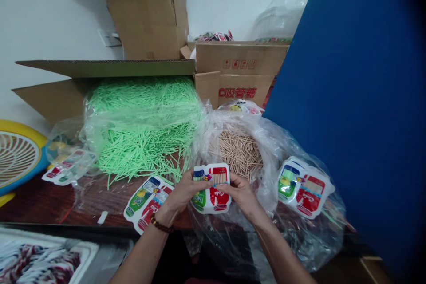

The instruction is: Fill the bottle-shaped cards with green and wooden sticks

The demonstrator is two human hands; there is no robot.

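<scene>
Both hands hold one small printed packet (212, 188) with a green bottle and a red bottle drawn on it. My left hand (181, 195) grips its left edge, fingers curled. My right hand (241, 193) pinches its right edge. Green and tan sticks show at the packet's top. Just behind it, a clear bag holds a heap of tan sticks (239, 151). A big pile of green sticks (143, 128) lies in clear plastic at the left. More packets (148, 202) lie flat to the left of my hands.
A stack of packets (304, 186) rests on the plastic at the right. Cardboard boxes (239, 73) stand behind. A blue panel (359, 97) fills the right side. A yellow and blue fan (16, 155) sits at the left edge. Further packets (68, 168) lie nearby.
</scene>
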